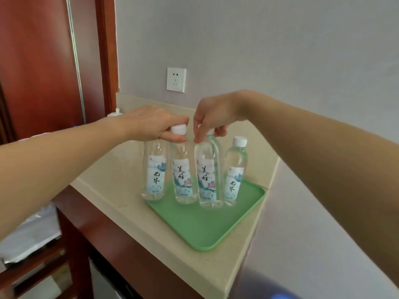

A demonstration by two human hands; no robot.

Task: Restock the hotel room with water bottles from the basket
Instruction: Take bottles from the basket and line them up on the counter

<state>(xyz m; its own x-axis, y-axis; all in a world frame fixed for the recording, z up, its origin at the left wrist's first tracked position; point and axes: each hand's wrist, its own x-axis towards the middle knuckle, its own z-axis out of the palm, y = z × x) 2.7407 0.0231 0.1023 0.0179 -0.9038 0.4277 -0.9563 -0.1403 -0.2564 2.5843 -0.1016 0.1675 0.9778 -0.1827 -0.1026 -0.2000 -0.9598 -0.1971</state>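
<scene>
Several clear water bottles with white caps and blue-white labels stand upright in a row along the far edge of a green tray (207,229). My left hand (151,124) grips the neck of the second bottle from the left (183,180), just under its cap. My right hand (213,117) pinches the cap of the third bottle (208,182). The leftmost bottle (154,175) stands partly behind my left hand, its cap hidden. The rightmost bottle (234,171) stands free. No basket is in view.
The tray sits on a beige stone counter (121,190) with a dark wood front, set in a corner of grey walls. A white wall socket (176,79) is above the counter. A red-brown door frame (103,50) stands at left; white bags lie low at left.
</scene>
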